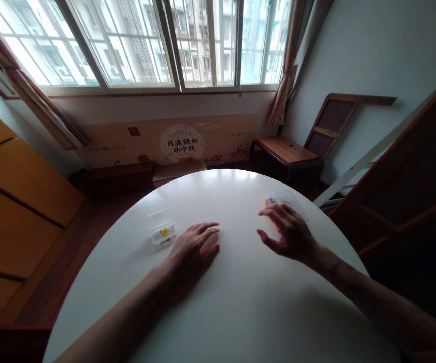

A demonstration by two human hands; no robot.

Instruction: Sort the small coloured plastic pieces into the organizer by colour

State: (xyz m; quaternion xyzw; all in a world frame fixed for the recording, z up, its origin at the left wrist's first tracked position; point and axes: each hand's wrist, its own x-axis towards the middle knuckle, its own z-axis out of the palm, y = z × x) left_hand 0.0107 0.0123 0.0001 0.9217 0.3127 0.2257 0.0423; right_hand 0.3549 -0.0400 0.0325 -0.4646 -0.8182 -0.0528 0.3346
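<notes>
My left hand (pixel 197 244) lies flat on the round white table (pixel 221 302), fingers stretched out and together, holding nothing. Just left of it sits a small clear plastic box (pixel 162 231) with its lid up and something yellow inside. My right hand (pixel 289 232) hovers over the table with fingers spread and slightly curled, empty. Its fingertips are close to a clear packet with an orange label (pixel 280 199), partly hidden behind the fingers.
A dark wooden chair (pixel 289 151) stands beyond the table at the right. A printed cardboard panel (pixel 172 141) leans under the window. Orange-brown cabinets (pixel 9 201) line the left wall, and a dark slanted wooden frame (pixel 411 191) stands at the right.
</notes>
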